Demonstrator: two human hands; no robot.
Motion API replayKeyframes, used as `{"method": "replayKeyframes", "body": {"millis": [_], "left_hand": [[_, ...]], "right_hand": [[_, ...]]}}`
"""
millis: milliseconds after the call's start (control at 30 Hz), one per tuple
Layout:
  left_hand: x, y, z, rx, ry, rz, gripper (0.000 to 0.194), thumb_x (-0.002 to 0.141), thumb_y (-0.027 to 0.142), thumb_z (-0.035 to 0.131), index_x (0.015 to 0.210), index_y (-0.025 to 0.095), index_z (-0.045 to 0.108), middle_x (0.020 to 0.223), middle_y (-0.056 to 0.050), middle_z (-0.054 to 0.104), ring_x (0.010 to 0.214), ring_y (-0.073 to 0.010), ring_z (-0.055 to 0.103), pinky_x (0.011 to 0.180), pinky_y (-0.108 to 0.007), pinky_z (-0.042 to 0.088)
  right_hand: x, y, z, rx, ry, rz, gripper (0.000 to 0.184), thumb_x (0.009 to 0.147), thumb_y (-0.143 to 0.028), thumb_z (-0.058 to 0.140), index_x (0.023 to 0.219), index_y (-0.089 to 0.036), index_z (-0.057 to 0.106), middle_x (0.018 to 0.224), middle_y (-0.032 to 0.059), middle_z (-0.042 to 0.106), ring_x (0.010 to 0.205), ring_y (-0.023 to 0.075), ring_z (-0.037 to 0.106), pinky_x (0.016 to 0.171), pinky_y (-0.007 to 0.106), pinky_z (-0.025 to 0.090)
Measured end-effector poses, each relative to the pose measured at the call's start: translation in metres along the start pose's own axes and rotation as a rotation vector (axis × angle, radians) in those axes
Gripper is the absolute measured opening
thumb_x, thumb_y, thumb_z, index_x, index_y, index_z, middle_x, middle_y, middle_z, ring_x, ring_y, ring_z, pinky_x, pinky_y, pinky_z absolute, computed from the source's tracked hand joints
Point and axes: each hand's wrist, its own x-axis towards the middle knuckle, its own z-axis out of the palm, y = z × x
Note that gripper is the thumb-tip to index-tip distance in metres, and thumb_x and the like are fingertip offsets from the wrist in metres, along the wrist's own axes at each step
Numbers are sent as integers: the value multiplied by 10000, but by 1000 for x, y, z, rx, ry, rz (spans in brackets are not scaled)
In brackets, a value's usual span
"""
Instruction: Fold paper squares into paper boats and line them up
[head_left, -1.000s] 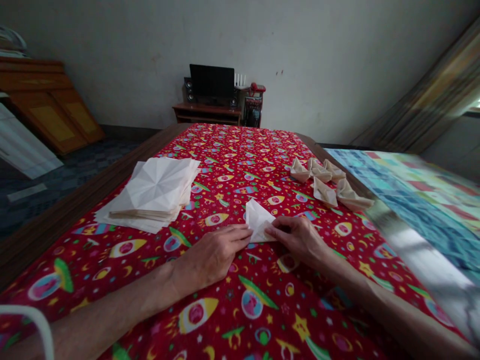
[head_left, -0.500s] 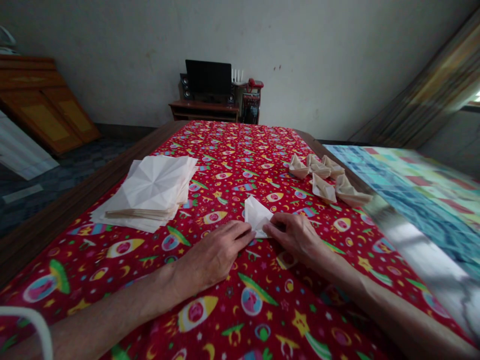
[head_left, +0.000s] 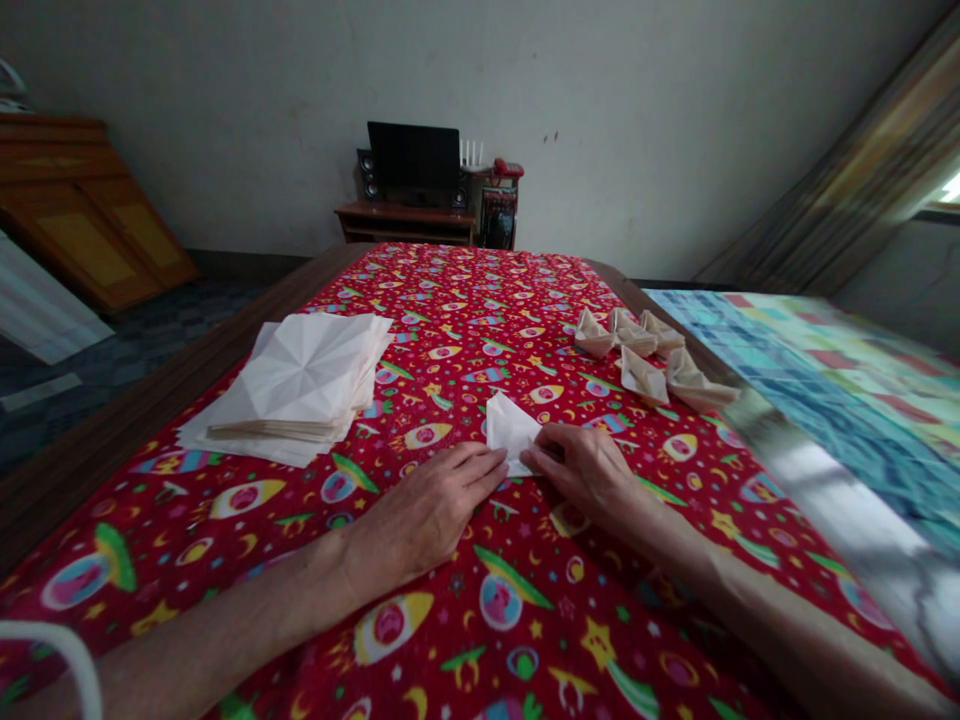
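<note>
A small folded piece of white paper lies on the red patterned cloth, between my two hands. My left hand rests at its lower left corner, the fingers together and pressing on the edge. On the right side, my right hand pinches the paper between thumb and curled fingers. To the left is a stack of creased white paper sheets, with fold lines running out from the middle. Several folded paper boats stand in a group on the right side of the cloth.
The red cloth covers a dark wooden table. A monitor with speakers stands on a low desk by the wall. To the right is a bed with a patterned cover; a wooden cabinet stands far left.
The view has shifted slightly. My right thumb has slid a little to the left over the folded paper; my left hand stays at its lower corner.
</note>
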Motion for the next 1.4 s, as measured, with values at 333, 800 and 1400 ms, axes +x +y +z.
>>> {"method": "replayKeyframes", "body": {"millis": [333, 800, 1400], "left_hand": [[0, 1, 0, -6, -9, -7, 555, 813, -10, 416, 1356, 107, 422, 1404, -83, 449, 1268, -223, 364, 1085, -381, 377], [0, -1, -2, -15, -30, -9, 641, 769, -23, 426, 1384, 154, 381, 1404, -37, 451, 1263, -214, 349, 1070, -372, 382], [1, -1, -3, 35, -64, -3, 618, 773, -6, 408, 1373, 141, 406, 1414, -51, 448, 1293, -217, 370, 1076, -371, 368]], "right_hand": [[3, 4, 2, -5, -29, 4, 237, 875, -369, 493, 762, -211, 628, 625, 16, 589, 557, 132, 490, 525, 253, 329], [-3, 1, 2, -73, 142, -69, 184, 890, -359, 520, 924, -198, 601, 806, 48, 646, 713, 161, 574, 629, 268, 444], [-50, -18, -22, -313, -80, -310, 376, 957, -228, 392, 1305, -171, 523, 1339, 98, 523, 1254, 235, 472, 1065, 477, 368]]}}
